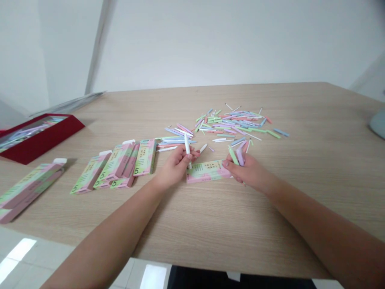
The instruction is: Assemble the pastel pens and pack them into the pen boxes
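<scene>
My left hand (178, 163) is closed around a white pen (187, 144), which points upward from its fingers. A second white pen (203, 148) shows just past those fingertips; whether the hand holds it too I cannot tell. My right hand (248, 170) is closed on a green pen (233, 155) and a purple pen (240, 157) side by side. Between the hands, a green-and-pink pen box (209, 171) lies flat on the table, its right end partly covered by my right hand. Beyond my left hand are several pens (177, 140) in a loose bunch.
A wide heap of pastel pens and thin refills (237, 122) spreads across the table's middle. Several printed pen boxes (144, 157) lie to the left, with two stacked boxes (31, 186) farther out. A red box (45, 136) holding pens stands at the far left.
</scene>
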{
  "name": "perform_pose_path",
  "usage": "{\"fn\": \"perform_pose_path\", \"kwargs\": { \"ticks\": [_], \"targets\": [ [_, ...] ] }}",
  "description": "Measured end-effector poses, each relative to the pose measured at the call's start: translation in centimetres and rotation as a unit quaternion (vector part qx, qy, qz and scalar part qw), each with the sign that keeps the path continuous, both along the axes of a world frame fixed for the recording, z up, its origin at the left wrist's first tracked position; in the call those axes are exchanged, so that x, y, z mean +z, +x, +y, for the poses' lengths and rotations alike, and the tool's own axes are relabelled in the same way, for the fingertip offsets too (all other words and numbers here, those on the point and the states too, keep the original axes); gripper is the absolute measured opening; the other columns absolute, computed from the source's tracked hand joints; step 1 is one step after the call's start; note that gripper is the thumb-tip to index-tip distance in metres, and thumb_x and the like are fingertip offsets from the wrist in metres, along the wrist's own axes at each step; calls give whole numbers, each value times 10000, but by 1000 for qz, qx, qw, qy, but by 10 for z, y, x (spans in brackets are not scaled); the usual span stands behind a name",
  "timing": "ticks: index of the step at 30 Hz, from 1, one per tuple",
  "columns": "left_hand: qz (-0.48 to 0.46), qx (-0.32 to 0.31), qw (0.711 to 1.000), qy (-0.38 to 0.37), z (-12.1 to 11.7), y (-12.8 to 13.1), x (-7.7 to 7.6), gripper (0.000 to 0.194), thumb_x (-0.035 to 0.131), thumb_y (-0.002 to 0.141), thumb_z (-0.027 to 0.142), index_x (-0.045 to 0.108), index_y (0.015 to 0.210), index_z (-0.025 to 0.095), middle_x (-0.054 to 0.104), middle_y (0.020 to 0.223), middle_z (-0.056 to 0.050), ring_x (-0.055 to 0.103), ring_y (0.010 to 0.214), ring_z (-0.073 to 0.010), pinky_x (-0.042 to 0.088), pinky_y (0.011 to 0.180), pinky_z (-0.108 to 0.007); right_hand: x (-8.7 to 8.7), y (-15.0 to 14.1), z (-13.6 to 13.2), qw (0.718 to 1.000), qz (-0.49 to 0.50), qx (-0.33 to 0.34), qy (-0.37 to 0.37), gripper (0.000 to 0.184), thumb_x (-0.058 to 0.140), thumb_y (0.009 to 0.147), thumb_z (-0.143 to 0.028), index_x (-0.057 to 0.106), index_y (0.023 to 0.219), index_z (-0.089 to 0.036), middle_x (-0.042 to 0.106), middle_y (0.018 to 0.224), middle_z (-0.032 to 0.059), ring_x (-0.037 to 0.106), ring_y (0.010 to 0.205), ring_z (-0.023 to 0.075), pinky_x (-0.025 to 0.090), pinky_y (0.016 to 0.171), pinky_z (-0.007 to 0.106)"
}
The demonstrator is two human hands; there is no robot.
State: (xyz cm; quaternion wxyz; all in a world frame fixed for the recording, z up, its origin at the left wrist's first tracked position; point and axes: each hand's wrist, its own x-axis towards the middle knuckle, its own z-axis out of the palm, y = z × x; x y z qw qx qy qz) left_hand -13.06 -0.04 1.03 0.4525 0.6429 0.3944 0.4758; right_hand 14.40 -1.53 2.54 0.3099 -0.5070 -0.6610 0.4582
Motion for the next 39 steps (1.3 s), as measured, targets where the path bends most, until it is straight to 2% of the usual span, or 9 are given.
{"fn": "perform_pose_path", "kwargs": {
  "ticks": [3, 8, 15, 19, 23, 27, 31, 36, 39],
  "targets": [
    [-9, -21, 999, -26, -9, 8, -2, 346, 644, 970, 496, 515, 1079, 194, 741, 1159, -124, 690, 1036, -185, 518, 870, -300, 0, -3, -2, 1000, -13, 6, 5, 447, 627, 893, -669, 585, 850, -226, 482, 525, -75, 422, 459, 122, 354, 497, 270],
    [22, -37, 999, -3, -14, 8, 1, 307, 605, 1000, 467, 481, 1077, 197, 743, 1177, -135, 686, 1005, -175, 516, 867, -308, 2, -3, -2, 1000, -24, 7, 9, 434, 626, 898, -652, 592, 853, -223, 495, 551, -69, 436, 493, 127, 360, 529, 276],
    [175, -41, 981, 76, -19, 6, 15, 238, 534, 1034, 409, 622, 1052, 188, 723, 1096, -101, 672, 1018, -193, 505, 921, -324, 3, -4, -4, 999, -17, 23, 29, 432, 628, 896, -643, 594, 824, -219, 474, 590, -58, 429, 543, 131, 369, 551, 278],
    [194, -27, 978, 72, -19, 6, 18, 257, 575, 1009, 436, 665, 1038, 197, 719, 1063, -96, 667, 1000, -204, 511, 944, -342, 1, -5, -4, 998, -16, 29, 47, 403, 654, 891, -611, 614, 851, -212, 535, 679, -35, 476, 612, 143, 399, 585, 282],
    [-11, -33, 999, -38, -21, 13, 14, 313, 694, 938, 477, 552, 1021, 211, 744, 1025, -66, 713, 959, -189, 559, 898, -343, 2, -7, -8, 995, -5, 32, 91, 331, 660, 918, -541, 663, 923, -210, 622, 778, -7, 564, 698, 165, 442, 641, 292],
    [-229, -46, 952, -199, -28, 22, 14, 355, 779, 891, 403, 500, 1009, 218, 760, 1024, -32, 755, 932, -168, 609, 840, -309, 9, -13, -21, 986, 7, 80, 145, 302, 711, 912, -462, 734, 1116, -242, 732, 924, 22, 670, 839, 198, 511, 774, 327],
    [-277, -69, 918, -274, -37, 29, 16, 266, 771, 905, 314, 558, 1023, 207, 775, 1062, -55, 763, 996, -183, 629, 821, -280, 11, -21, -32, 968, -8, 139, 210, 316, 740, 906, -374, 744, 1212, -297, 759, 1226, 44, 688, 1126, 240, 483, 1017, 401],
    [-300, -93, 904, -289, -43, 32, 14, 213, 754, 922, 272, 575, 1019, 210, 786, 1064, -59, 762, 1022, -194, 633, 796, -254, 9, -24, -37, 959, -51, 132, 246, 222, 694, 942, -310, 765, 1152, -300, 788, 1108, 24, 713, 979, 207, 511, 891, 344],
    [-308, -103, 901, -288, -43, 33, 13, 208, 751, 927, 275, 574, 1011, 206, 788, 1043, -48, 766, 915, -166, 624, 730, -225, 10, -23, -39, 955, -60, 138, 254, 175, 673, 957, -281, 766, 1105, -274, 787, 1022, 18, 703, 905, 189, 500, 829, 313]
  ]
}}
